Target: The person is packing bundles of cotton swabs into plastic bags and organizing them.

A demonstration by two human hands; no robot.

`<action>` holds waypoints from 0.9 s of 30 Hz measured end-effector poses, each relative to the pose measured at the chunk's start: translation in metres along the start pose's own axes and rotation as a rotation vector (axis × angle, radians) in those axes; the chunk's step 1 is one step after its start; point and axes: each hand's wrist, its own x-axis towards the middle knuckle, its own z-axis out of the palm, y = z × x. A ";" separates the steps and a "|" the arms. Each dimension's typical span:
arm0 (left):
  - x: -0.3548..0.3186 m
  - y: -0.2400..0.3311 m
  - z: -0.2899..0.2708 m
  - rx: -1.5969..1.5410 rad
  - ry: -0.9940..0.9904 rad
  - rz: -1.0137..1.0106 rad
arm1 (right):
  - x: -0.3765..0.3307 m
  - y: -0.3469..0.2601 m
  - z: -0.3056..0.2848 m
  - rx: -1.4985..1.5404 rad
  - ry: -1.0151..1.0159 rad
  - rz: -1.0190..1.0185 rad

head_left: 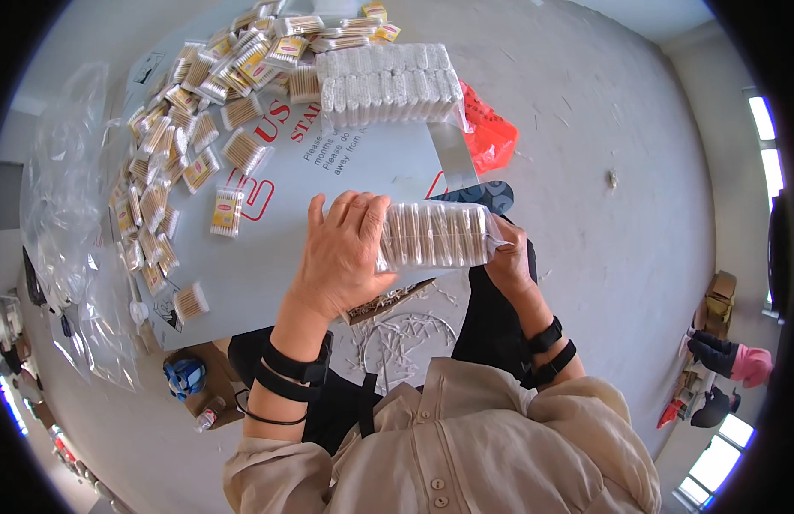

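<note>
Over the table's near edge I hold a clear plastic bag (435, 233) packed with a row of small cotton swab packs. My left hand (338, 257) wraps round the bag's left end, fingers over the top and thumb along the near side. At the other end, my right hand (510, 264) grips the gathered plastic; some of its fingers are hidden behind the bag. Just left of my left hand, a single cotton swab pack (227, 212) with a yellow label lies flat on the table (277, 300).
Many loose swab packs (242, 150) spread over the table's left and far side. A filled bag of packs (388, 86) stands at the back, beside a red plastic bag (491, 133). Clear plastic bags (75, 214) hang at the left edge. Loose swabs (405, 343) lie below.
</note>
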 end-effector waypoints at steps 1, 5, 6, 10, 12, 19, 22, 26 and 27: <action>0.000 0.006 0.003 0.036 0.041 -0.006 | -0.001 0.000 0.000 0.003 -0.009 -0.009; -0.004 0.002 0.014 0.013 0.140 0.046 | -0.002 0.002 0.003 0.002 -0.014 -0.018; -0.005 -0.002 0.016 0.015 0.138 0.046 | -0.002 0.002 0.003 0.004 -0.013 -0.018; -0.002 -0.010 0.001 -0.108 0.049 0.051 | 0.002 0.000 0.002 -0.030 -0.030 -0.006; 0.000 -0.010 -0.010 -0.155 -0.031 0.049 | 0.002 0.000 0.000 0.008 -0.035 -0.011; -0.010 -0.006 -0.012 0.160 -0.141 0.140 | 0.002 0.002 0.003 -0.009 -0.017 -0.044; -0.022 0.004 -0.006 0.221 -0.147 0.185 | 0.004 0.002 0.003 -0.004 -0.005 -0.060; -0.031 -0.007 0.001 0.299 -0.190 0.243 | 0.001 0.005 0.004 -0.025 -0.016 -0.060; -0.030 -0.009 0.000 0.319 -0.198 0.283 | 0.001 0.005 0.004 -0.026 -0.014 -0.061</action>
